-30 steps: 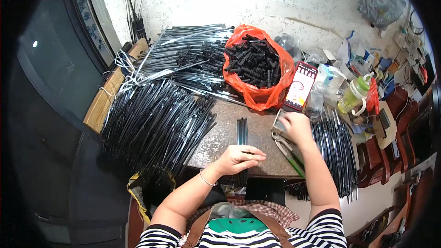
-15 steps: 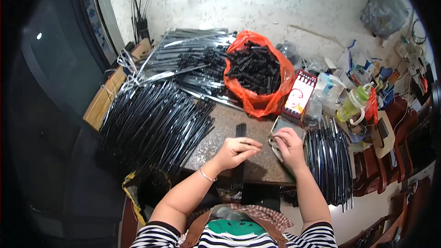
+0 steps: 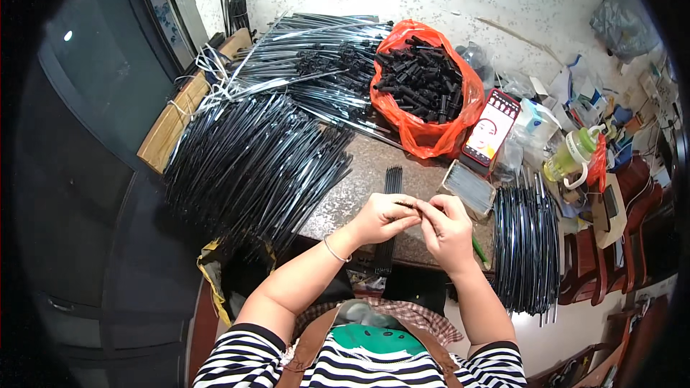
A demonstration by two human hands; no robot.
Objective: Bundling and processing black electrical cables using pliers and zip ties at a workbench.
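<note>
My left hand (image 3: 383, 216) and my right hand (image 3: 446, 228) meet over the front of a small stone-topped table (image 3: 345, 197). Both pinch one thin black rod (image 3: 407, 205) between their fingertips. A short bundle of black rods (image 3: 389, 194) lies on the table under my left hand and runs off the near edge. A small open box of thin pins (image 3: 468, 187) sits just beyond my right hand.
A large heap of black rods (image 3: 251, 162) lies left, a shinier pile (image 3: 316, 57) behind it. An orange bag of black plastic parts (image 3: 424, 86) stands at the back. A phone (image 3: 490, 128), a green bottle (image 3: 571, 154) and clutter sit right. More rods (image 3: 528, 241) lie right.
My right hand has come back from the pin box to the table's front. My left hand has lifted off the rod bundle, and the two now meet on one rod.
</note>
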